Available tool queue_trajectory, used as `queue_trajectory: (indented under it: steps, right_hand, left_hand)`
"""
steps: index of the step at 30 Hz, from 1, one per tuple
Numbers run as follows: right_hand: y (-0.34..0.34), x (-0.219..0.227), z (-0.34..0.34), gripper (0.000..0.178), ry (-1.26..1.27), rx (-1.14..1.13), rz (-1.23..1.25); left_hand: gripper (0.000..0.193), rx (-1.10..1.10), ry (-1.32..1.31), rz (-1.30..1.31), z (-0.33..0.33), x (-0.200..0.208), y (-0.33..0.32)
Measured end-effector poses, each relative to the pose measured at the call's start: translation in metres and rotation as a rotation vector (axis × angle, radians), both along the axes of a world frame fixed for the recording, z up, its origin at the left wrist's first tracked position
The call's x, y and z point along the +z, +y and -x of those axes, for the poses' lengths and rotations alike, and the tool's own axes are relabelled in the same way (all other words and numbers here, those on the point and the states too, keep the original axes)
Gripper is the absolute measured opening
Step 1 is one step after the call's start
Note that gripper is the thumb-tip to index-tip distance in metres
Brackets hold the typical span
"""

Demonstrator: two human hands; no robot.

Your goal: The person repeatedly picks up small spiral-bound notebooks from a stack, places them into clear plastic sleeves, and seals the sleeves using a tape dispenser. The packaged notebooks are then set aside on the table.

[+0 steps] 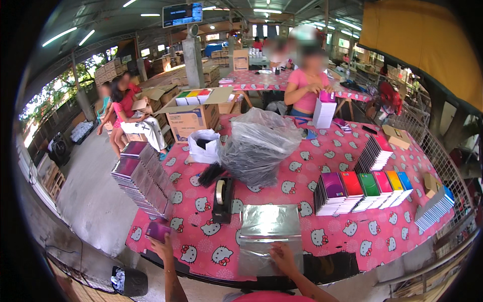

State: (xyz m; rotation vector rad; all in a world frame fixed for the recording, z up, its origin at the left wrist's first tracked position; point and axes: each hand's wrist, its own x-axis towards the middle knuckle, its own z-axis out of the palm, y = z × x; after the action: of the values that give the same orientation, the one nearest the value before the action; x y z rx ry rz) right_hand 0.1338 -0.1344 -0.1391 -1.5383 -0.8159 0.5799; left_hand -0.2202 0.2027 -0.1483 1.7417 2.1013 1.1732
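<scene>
While the left hand [165,246] holds a purple notebook [158,230] over the near left edge of the tabletop [332,251], its grip is closed around the lower part of the cover. The right hand [285,258] rests on the lower part of a clear plastic bag [269,221] lying flat in front of the person; its fingers are bent, and I cannot tell whether that grip pinches the plastic or only touches it.

A black tape dispenser [222,204] stands just beside the bag, to its left. Farther left is a tall stack of notebooks [143,181] with purple covers. Behind the dispenser sits a large crumpled plastic bundle [261,146], with an open cardboard box [188,123] beyond it. To the right, a row of colored notebooks [359,194] runs from purple to blue. Across the tabletop, a co-worker [303,93] in pink touches a white-sided stack [324,113].
</scene>
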Motion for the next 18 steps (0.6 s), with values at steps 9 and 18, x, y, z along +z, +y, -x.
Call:
queue_trajectory:
  steps: [9,18]
  right_hand:
    - [-0.037,0.014,-0.009,0.029,0.044,-0.128,-0.022]
    - [-0.135,0.059,-0.128,0.024,-0.445,-0.549,0.399]
  left_hand:
    - [0.103,0.303,-0.003,0.107,-0.006,-0.003,0.068]
    - [0.044,-0.274,0.110,-0.555,-0.135,0.030,-0.071]
